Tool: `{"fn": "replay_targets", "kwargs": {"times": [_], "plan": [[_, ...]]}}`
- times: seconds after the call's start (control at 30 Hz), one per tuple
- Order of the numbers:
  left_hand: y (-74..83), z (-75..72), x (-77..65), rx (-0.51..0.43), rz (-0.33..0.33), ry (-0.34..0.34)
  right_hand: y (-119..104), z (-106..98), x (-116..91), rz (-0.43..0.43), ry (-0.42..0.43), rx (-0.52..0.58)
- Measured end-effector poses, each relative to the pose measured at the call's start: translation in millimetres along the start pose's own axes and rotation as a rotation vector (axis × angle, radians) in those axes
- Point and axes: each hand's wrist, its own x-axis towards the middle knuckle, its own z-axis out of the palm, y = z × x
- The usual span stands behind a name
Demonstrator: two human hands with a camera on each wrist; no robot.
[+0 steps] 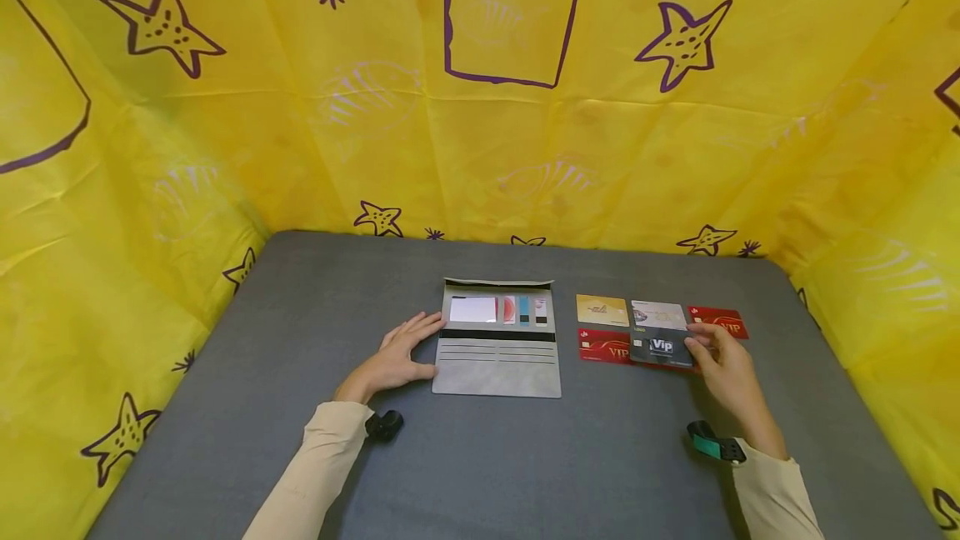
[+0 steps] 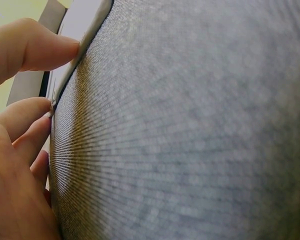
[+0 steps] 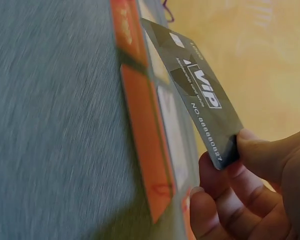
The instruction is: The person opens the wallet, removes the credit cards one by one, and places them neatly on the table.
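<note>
A grey wallet lies opened flat on the table, with several cards showing in its upper half and slots across its lower half. My left hand rests at its left side; in the left wrist view the thumb and fingertips touch the wallet's edge. To the right, my right hand pinches a black VIP card by its right end. The right wrist view shows this card raised and tilted above the other cards. It partly hides a red card below it.
Beside the wallet lie a gold card, a silver card, a red card and another red VIP card. The grey table is enclosed by yellow patterned cloth at the back and sides.
</note>
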Motion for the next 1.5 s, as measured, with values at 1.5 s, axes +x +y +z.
{"fn": "replay_targets", "kwargs": {"times": [1.5], "plan": [[-0.4,0.6,0.8,0.018,-0.011,0.002,76.0,-50.9,-7.9,0.237,0.013,-0.21]]}}
